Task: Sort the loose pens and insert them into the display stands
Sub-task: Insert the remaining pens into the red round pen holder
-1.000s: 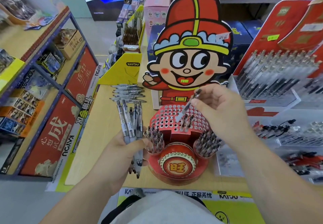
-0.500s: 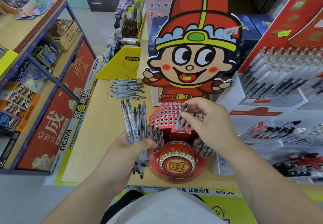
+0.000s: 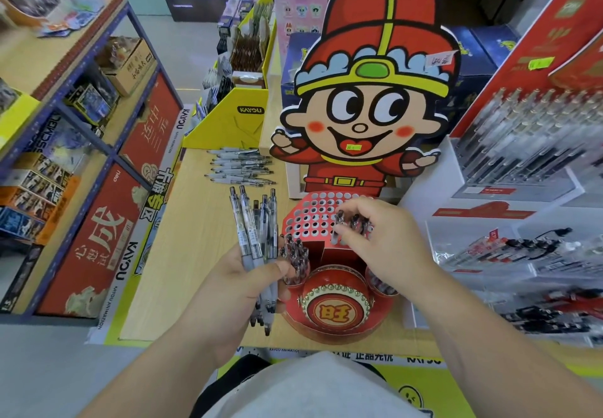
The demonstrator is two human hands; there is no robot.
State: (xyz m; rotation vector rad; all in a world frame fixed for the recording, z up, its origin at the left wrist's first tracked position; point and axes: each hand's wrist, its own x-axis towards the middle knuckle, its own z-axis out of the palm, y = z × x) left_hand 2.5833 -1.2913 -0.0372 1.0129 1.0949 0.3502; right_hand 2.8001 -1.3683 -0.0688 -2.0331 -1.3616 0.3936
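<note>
Shop shelving (image 3: pixel 81 107) flanks a wooden bench (image 3: pixel 182 254). Beyond the left grip (image 3: pixel 241 290) lie loose pens (image 3: pixel 239 166); that grip is curled round a bundle of pens (image 3: pixel 253 235). Just right of it stands the red display stand (image 3: pixel 310 218), where the right grip (image 3: pixel 385 248) pinches one pen (image 3: pixel 338 218) in a hole.

Bare wooden tabletop (image 3: pixel 195 241) lies open left of the red stand (image 3: pixel 337 311), from the row of loose pens (image 3: pixel 239 166) to the near edge; the left hand (image 3: pixel 235 287), gripping a bundle of pens (image 3: pixel 251 235), fills the strip just beside the stand's left cup (image 3: pixel 295 256); the perforated panel (image 3: pixel 310 218) shows empty holes on its left half; the right hand (image 3: pixel 388 248), pinching a pen (image 3: pixel 339 218), covers the right half; the cartoon backboard (image 3: pixel 368 107) walls the rear; the white pen rack (image 3: pixel 522 163) crowds the right side.
</note>
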